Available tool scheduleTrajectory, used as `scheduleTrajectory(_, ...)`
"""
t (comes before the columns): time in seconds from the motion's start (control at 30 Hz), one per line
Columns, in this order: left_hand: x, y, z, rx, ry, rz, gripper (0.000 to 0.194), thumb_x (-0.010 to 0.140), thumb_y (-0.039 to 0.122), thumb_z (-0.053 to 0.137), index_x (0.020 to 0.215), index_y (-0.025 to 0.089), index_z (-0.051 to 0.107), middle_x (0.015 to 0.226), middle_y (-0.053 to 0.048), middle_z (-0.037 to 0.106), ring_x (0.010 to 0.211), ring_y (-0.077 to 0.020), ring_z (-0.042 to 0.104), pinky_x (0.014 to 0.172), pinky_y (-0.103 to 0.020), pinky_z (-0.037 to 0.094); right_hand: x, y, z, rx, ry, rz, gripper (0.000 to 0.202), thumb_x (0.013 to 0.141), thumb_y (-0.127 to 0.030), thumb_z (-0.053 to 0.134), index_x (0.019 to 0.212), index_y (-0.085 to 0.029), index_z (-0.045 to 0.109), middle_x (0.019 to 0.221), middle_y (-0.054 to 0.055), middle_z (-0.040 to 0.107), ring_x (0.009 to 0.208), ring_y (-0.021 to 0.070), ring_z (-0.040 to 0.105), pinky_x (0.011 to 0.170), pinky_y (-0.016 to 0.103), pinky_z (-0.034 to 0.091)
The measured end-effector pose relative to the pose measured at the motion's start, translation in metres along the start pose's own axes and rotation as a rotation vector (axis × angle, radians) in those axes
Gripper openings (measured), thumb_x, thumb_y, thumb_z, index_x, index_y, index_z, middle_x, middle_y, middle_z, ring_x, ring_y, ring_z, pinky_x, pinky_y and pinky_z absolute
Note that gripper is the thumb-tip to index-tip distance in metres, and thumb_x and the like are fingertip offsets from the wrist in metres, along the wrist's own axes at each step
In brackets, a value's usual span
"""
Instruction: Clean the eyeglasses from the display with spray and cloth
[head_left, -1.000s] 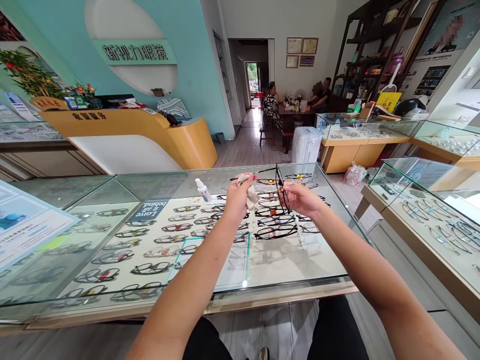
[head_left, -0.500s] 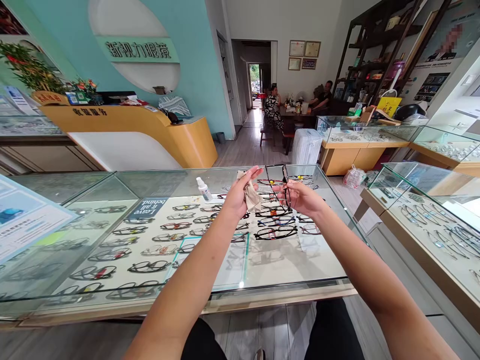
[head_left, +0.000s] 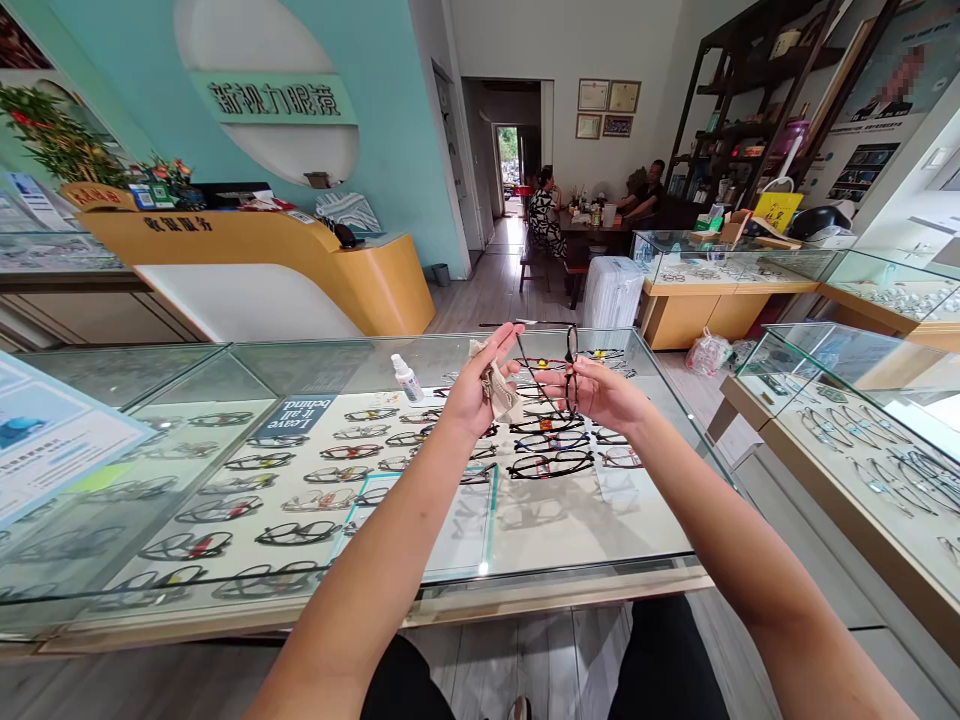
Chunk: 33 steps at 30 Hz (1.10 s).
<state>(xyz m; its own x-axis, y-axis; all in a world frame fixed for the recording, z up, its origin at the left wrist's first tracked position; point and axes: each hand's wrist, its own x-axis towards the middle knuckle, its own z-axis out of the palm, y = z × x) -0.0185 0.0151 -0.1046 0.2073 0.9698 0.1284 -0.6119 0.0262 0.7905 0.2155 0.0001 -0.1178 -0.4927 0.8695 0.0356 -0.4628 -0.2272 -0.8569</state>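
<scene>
Above the glass display case, my right hand pinches a pair of dark-framed glasses by the frame. The lenses stand upright, seen nearly edge-on, with the temples pointing left toward my other hand. My left hand is closed on a beige cloth, its fingers stretched to the right beside the temples. A white spray bottle stands on the glass left of my left hand. Rows of glasses lie inside the case beneath both hands.
A blue-and-white sign juts in at the left. Another glass case stands at the right. Behind are a wooden reception counter, a silver suitcase and two people seated at a table.
The glasses have turned in my right hand, so the lenses are now nearly edge-on and the temples extend left. My left hand with the cloth has shifted slightly left.
</scene>
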Motion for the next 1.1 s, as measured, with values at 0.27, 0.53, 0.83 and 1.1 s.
scheduleTrajectory(0.27,0.0,-0.004,-0.001,0.067,-0.044,0.058,0.041,0.093,0.036,0.082,0.133,0.026,0.078,0.174,-0.008,0.051,0.07,-0.0049,0.064,0.051,-0.017,0.055,-0.003,-0.002,0.003,-0.026,-0.023,0.003,0.033,0.089,-0.046,0.087,0.091,-0.027,0.06,0.123,0.01,0.087,0.11,0.0249,0.084,0.087,0.034,0.061)
scheduleTrajectory(0.53,0.0,-0.009,0.003,0.062,-0.011,0.05,0.066,0.068,0.044,0.104,0.124,0.021,0.076,0.116,-0.005,0.078,0.063,-0.005,0.057,0.048,-0.016,0.05,-0.002,0.0,0.002,-0.023,-0.046,-0.036,0.036,0.09,-0.047,0.088,0.093,-0.027,0.058,0.122,0.008,0.087,0.106,0.0248,0.085,0.082,0.031,0.06)
scheduleTrajectory(0.83,0.008,-0.013,-0.002,0.05,0.179,0.051,0.059,0.055,0.035,0.107,0.097,0.018,0.07,0.088,0.003,0.071,0.06,-0.0067,0.054,0.044,-0.018,0.045,-0.001,-0.006,-0.004,0.141,0.099,-0.224,0.022,0.093,-0.037,0.086,0.094,-0.027,0.067,0.129,0.003,0.084,0.11,0.0186,0.081,0.088,0.031,0.064)
scheduleTrajectory(1.1,0.007,-0.02,0.0,0.121,0.253,0.048,0.054,0.075,0.031,0.095,0.122,0.018,0.071,0.107,-0.006,0.082,0.063,-0.0101,0.057,0.053,-0.023,0.047,0.001,-0.018,-0.011,0.306,0.274,-0.305,0.011,0.096,-0.03,0.082,0.091,-0.028,0.073,0.111,-0.001,0.087,0.102,0.0167,0.08,0.089,0.03,0.065)
